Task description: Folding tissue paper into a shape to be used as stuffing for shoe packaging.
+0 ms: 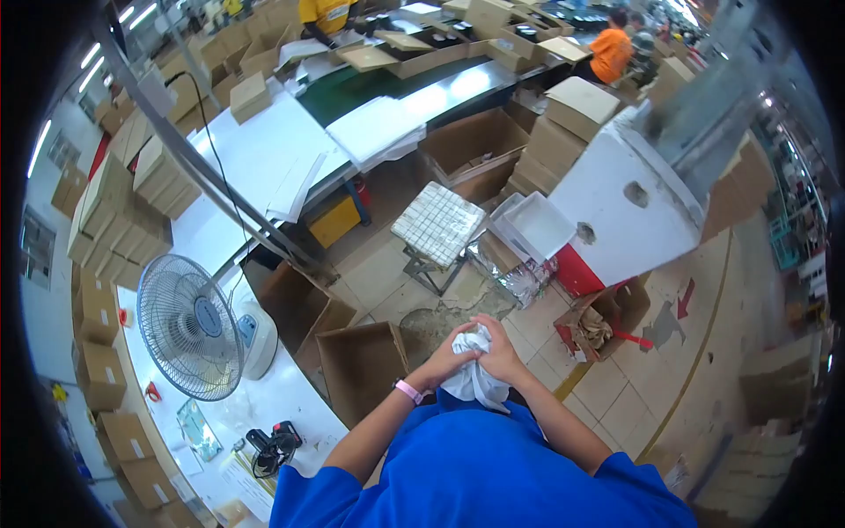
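Overhead, head view: both hands meet in front of the chest, near the lower middle of the scene, above a blue shirt (480,475). Left hand (453,350), with a pink wristband (407,390) on its wrist, is clenched around a crumpled white cloth (473,380); right hand (499,348) is clenched over the same cloth from the right, fingers wrapped across its top. Cloth hangs slightly below the two hands, touching the shirt

Left of the hands, an open brown cardboard box (363,365) stands on the tiled floor (616,387). Farther left, a white table (264,405) carries a standing fan (189,327) and a black tool (273,443) near its near edge. Beyond the hands, a small stool (437,224) with a tiled top stands just beside a white tray (539,225). To the right, a torn cardboard box (603,321) holds crumpled paper. Far across the scene, a long workbench (264,158) bears white sheets; a person in a yellow shirt (324,12) and a person in an orange shirt (611,51) work at the far end. Stacked cartons (119,220) line the left wall
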The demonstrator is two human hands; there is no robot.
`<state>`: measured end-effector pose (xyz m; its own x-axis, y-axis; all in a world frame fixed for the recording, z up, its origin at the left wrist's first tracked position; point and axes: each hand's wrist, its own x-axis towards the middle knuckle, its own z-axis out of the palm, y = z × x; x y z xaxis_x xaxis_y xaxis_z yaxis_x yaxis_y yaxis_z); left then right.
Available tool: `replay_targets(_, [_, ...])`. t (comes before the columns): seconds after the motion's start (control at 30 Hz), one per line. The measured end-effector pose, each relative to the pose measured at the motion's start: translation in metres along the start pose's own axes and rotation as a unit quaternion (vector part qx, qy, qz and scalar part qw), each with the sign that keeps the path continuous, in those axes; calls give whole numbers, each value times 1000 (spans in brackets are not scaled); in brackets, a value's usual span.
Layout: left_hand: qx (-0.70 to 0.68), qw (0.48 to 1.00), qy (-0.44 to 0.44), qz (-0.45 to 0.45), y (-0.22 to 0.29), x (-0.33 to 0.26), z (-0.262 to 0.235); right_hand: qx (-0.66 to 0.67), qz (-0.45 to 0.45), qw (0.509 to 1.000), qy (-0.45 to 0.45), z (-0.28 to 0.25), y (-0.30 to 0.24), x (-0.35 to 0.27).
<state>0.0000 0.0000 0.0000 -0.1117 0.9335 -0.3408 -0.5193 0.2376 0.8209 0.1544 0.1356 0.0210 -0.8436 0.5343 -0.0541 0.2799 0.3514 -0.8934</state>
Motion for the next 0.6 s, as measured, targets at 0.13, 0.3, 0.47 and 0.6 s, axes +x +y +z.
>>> replay_targets(0.13, [-7,1000,23,16,45,25,-50,1,0,999,-37,-2,-32,71])
replay_targets(0.3, [-41,992,108,53,98,70,-124,1,-18,996,-92,-7,-47,186])
replay_targets(0.47, [-134,951,265,87,129,107,-187,99,10,968,-232,-8,-69,291])
replay_targets(0.6, [-244,915,305,101,190,133,-220,114,-29,975,-189,17,-92,378])
